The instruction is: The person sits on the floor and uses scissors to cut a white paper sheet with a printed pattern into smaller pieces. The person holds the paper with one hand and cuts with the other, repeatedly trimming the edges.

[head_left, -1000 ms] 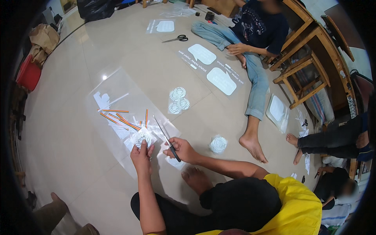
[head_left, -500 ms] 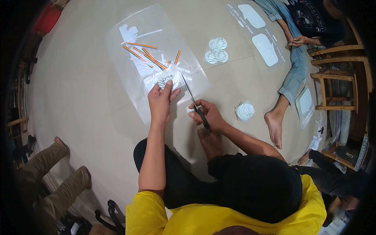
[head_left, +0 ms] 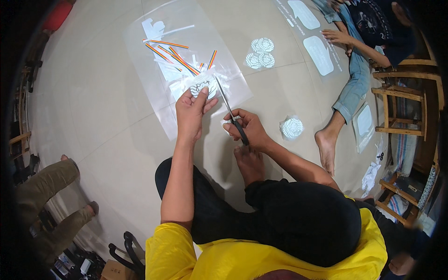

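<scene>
My left hand (head_left: 190,114) pinches a clear-backed patterned sticker (head_left: 203,94) between thumb and fingers. My right hand (head_left: 248,130) grips long black-handled scissors (head_left: 225,100), whose blades reach up beside the sticker's right edge. Beneath them a transparent plastic sheet (head_left: 154,103) lies on the floor, bearing white paper scraps (head_left: 155,31) and several rainbow-striped strips (head_left: 165,40). Right of the sheet are a cluster of rose-patterned stickers (head_left: 261,56) and a separate round one (head_left: 291,127).
A co-worker in jeans (head_left: 354,81) sits at the right, a hand (head_left: 332,36) by a sheet of speech-bubble stickers (head_left: 318,55). Wooden stools (head_left: 401,128) line the right side; another person's legs (head_left: 51,189) are lower left, near a black chair frame (head_left: 128,247).
My view has tilted downward, so the floor items appear higher. The co-worker's hand has moved toward the speech-bubble sheet. My hands keep hold of the sticker and scissors.
</scene>
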Demonstrator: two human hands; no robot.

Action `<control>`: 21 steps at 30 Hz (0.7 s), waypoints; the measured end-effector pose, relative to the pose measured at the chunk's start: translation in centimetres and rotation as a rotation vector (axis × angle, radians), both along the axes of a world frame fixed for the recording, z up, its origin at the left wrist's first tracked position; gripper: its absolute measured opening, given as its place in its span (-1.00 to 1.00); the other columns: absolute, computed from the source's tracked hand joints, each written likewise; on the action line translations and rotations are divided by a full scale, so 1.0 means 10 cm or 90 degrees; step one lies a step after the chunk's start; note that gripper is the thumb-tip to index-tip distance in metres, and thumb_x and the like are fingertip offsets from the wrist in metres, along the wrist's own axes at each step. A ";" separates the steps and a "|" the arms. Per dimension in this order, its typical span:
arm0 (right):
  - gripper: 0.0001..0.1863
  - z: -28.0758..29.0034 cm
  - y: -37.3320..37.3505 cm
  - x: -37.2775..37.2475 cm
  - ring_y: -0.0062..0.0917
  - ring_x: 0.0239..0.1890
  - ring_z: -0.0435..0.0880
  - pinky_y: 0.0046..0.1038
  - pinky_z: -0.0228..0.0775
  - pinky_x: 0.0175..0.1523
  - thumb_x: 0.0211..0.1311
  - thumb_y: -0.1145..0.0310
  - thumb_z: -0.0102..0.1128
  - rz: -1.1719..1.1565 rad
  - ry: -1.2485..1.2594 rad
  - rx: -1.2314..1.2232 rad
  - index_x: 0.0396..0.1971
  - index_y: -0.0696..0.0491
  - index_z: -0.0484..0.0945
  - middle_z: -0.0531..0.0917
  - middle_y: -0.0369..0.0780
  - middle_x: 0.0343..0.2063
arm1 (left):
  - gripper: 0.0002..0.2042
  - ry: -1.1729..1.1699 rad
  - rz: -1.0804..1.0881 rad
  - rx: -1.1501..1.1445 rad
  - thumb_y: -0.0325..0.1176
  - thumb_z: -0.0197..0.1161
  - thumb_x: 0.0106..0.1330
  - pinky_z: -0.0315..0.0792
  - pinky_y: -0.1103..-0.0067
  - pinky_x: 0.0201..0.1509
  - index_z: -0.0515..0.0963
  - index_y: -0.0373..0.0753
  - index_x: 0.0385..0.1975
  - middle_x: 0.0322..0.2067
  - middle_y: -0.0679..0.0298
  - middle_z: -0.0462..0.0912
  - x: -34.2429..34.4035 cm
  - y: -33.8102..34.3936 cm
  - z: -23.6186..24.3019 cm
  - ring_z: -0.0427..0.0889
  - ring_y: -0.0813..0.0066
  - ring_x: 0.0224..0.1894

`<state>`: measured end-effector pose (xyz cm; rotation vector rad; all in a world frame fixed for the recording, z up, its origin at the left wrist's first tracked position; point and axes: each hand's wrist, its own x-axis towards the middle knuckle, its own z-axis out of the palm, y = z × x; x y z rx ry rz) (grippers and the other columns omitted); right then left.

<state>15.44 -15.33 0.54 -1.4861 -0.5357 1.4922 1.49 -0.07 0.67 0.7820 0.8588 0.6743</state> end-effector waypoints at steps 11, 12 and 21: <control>-0.65 -0.01 -0.01 0.01 -0.77 -0.54 0.48 -0.63 0.34 -0.41 0.35 0.26 0.51 -0.007 0.025 0.001 -0.02 0.10 0.61 0.66 -0.39 -0.52 | -0.70 -0.007 0.000 -0.003 -0.38 0.28 0.55 0.74 0.47 0.08 0.55 -0.44 0.15 -0.03 0.13 0.76 0.01 0.00 0.02 0.81 0.31 -0.03; -0.65 -0.01 -0.01 0.01 -0.77 -0.54 0.47 -0.63 0.33 -0.41 0.35 0.27 0.51 -0.008 0.025 0.001 -0.02 0.10 0.61 0.66 -0.39 -0.52 | -0.70 -0.006 0.000 -0.002 -0.38 0.28 0.56 0.74 0.47 0.08 0.55 -0.43 0.15 -0.03 0.13 0.76 0.01 0.00 0.01 0.81 0.31 -0.03; -0.72 0.07 0.00 -0.01 -0.80 -0.59 0.47 -0.64 0.28 -0.46 0.38 0.30 0.47 -0.006 0.002 -0.015 -0.07 0.11 0.63 0.61 -0.42 -0.59 | -0.70 -0.013 0.003 -0.008 -0.40 0.28 0.55 0.75 0.49 0.07 0.55 -0.43 0.16 -0.01 0.14 0.76 0.02 -0.01 0.06 0.81 0.32 -0.03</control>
